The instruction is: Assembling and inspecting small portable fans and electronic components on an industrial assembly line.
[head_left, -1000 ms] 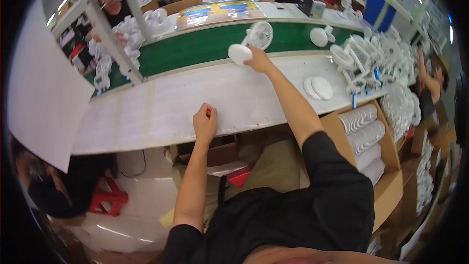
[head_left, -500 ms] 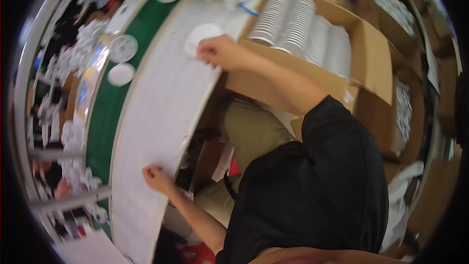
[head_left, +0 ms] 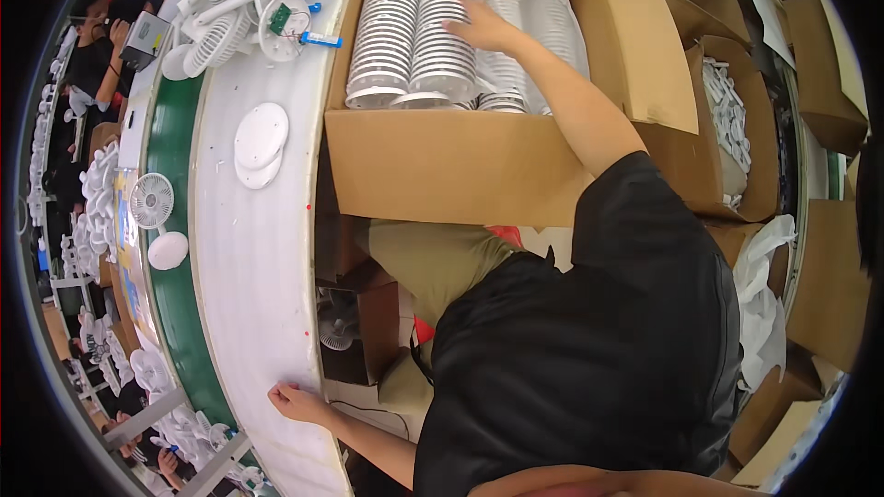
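Note:
My right hand point(head_left: 483, 26) reaches into the open cardboard box point(head_left: 451, 170), fingers apart and touching or just above the second stack of white round discs point(head_left: 445, 55). Another stack of discs point(head_left: 382, 37) stands left of it, and more stacks in translucent wrap point(head_left: 552, 32) lie to the right. Low on the white worktop point(head_left: 253, 304), my left hand point(head_left: 296, 402) rests near the edge with its fingers curled in; nothing shows in them. Further up the worktop, two white discs point(head_left: 261, 133) lie partly overlapping.
Fan parts with blue cylinders point(head_left: 281, 23) crowd the worktop's far end. A small white fan point(head_left: 152, 201) and a round white piece point(head_left: 168, 250) sit on the green belt point(head_left: 175, 120). Boxes of white parts point(head_left: 727, 120) stand at right. Other people point(head_left: 97, 46) work at left.
My right hand has left the white disc on the worktop and moved right to the stacks in the box. The view has shifted, while my left hand stays curled near the worktop edge.

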Tool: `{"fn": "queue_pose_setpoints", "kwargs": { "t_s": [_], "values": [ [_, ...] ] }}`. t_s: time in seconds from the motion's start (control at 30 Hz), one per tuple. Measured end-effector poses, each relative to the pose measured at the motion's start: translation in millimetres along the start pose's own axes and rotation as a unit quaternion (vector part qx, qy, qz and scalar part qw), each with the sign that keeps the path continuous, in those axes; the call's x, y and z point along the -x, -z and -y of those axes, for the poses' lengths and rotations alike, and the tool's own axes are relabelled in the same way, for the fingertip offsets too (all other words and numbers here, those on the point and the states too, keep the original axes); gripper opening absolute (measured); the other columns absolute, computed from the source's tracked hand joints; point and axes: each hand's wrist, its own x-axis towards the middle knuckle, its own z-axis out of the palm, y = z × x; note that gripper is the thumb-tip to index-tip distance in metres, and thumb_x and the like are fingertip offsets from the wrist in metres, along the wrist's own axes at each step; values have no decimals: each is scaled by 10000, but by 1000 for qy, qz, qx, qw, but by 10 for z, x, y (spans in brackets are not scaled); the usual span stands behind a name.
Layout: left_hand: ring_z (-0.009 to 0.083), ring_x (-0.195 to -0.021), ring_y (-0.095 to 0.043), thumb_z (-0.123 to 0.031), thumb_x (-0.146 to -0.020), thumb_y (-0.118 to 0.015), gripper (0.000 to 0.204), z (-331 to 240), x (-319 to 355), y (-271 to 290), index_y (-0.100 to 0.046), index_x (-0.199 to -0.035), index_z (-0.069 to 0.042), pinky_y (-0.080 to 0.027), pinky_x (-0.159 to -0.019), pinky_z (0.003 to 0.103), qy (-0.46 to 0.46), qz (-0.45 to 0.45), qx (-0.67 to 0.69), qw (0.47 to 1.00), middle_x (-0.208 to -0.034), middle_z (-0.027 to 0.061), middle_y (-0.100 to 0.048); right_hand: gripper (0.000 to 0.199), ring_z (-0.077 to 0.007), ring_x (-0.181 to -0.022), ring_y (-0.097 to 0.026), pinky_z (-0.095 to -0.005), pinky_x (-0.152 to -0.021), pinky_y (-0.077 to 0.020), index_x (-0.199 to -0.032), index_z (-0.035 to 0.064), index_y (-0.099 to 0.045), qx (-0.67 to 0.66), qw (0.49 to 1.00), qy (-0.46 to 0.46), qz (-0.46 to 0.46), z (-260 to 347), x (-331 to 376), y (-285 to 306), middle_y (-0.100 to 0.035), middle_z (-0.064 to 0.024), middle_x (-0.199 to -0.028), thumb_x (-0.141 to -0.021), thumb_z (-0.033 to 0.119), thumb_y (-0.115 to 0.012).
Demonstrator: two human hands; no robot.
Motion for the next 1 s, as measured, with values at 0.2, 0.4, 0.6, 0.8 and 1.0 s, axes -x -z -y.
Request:
{"fn": "queue_pose_setpoints", "kwargs": {
  "t_s": [0.2,0.4,0.6,0.8,1.0],
  "values": [
    [162,-627,-387,-163,-880,-471,194,340,49,142,-468,-720,-52,-360,-637,268,0,-38,31,999,-640,37,-455,657,-421,-1164,-542,-430,-1020,-442,-1333,-39,-485,93,991,65,74,672,-171,483,-545,-314,-1247,-884,423,-614],
    [172,-620,-383,-167,-882,-466,197,1290,-265,649,-466,-728,-44,-362,-625,279,-21,-27,-6,999,-646,46,-454,758,-419,-1184,-522,-436,-1025,-432,-1374,-28,-442,120,992,-38,26,658,23,-239,-518,-308,-1269,-860,498,-625],
    [175,-607,-377,-166,-882,-465,195,1397,-79,558,-466,-738,-35,-359,-604,287,-5,-33,-9,999,-649,52,-448,811,-406,-1177,-531,-440,-1015,-437,-1365,-28,-441,156,983,-76,-58,713,61,-478,-515,-287,-1280,-829,545,-647],
    [162,-586,-363,-158,-880,-468,185,1356,-2,531,-466,-743,-33,-345,-576,282,0,-33,-18,999,-643,47,-443,869,-410,-1199,-518,-451,-1023,-431,-1362,-26,-435,87,992,-93,13,194,18,-246,-500,-285,-1298,-794,591,-664],
    [159,-587,-366,-148,-878,-469,174,1243,125,429,-468,-749,-31,-345,-575,278,-2,-27,-3,1000,-644,44,-447,902,-412,-1200,-521,-466,-1019,-434,-1382,2,-420,102,986,-124,39,-244,100,179,-470,-294,-1315,-764,611,-668]
  ]
}}
